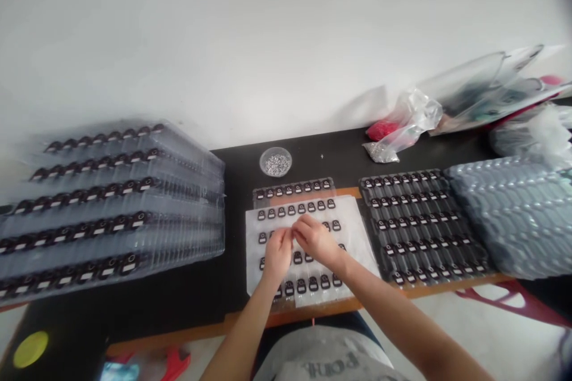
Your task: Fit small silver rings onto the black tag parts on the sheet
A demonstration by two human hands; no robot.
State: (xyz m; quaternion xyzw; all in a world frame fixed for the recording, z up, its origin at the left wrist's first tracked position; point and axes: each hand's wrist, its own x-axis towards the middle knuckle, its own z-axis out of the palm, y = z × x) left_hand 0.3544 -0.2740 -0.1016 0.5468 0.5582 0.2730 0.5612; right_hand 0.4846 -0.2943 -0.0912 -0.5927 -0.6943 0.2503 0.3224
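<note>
My left hand (279,252) and my right hand (315,239) meet over a white sheet (357,232), fingertips pinched close together. Whatever they may hold between them is too small or hidden to make out. Small black parts (313,283), each with a ring and a white label-like patch, stand in rows on the sheet, and my hands cover some of the middle ones. Behind the sheet's far edge shows a clear plastic tray (294,190) with one more row of these parts. Farther back sits a round clear dish (276,162) full of tiny silvery pieces.
On the left rises a tall stack of clear trays (187,208) filled with black parts. To the right lies another filled tray (424,226), then a stack of clear trays (513,214). Plastic bags (413,116) with red and silvery contents rest near the wall.
</note>
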